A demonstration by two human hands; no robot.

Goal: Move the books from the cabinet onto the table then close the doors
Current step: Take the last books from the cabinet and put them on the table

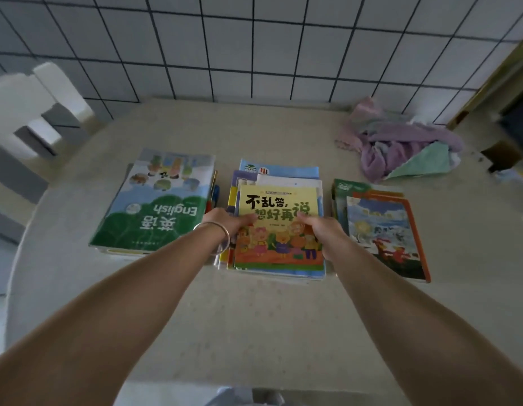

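Three stacks of books lie on the beige table [254,312]. The left stack is topped by a green English textbook [154,200]. In the middle, a stack is topped by a yellow picture book [279,200] with cartoon pigs. My left hand [225,222], with a bangle on the wrist, grips that stack's left edge. My right hand [319,230] grips its right edge. The right stack [383,230] has an orange-edged book on top. The cabinet is out of view.
A crumpled purple and green cloth [401,145] lies at the table's back right. A white chair [34,112] stands at the left. A tiled wall [254,45] rises behind the table, and a wooden frame [494,74] stands at the far right.
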